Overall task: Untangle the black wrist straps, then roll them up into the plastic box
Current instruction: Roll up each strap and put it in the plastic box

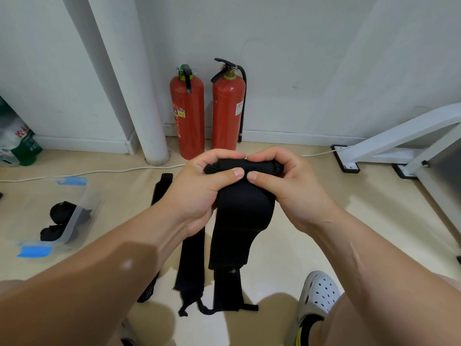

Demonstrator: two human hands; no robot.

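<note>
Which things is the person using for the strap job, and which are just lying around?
For the job: strap held by left hand and right hand; straps on the floor; plastic box; rolled straps inside it.
Just lying about: two fire extinguishers; white cable; green bag; white frame.

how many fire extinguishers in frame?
2. The left fire extinguisher and the right fire extinguisher stand side by side against the back wall. None appears hidden.

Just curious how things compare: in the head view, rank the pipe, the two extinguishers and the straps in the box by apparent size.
1. Pipe
2. Left extinguisher and right extinguisher: alike, unranked
3. Straps in the box
</note>
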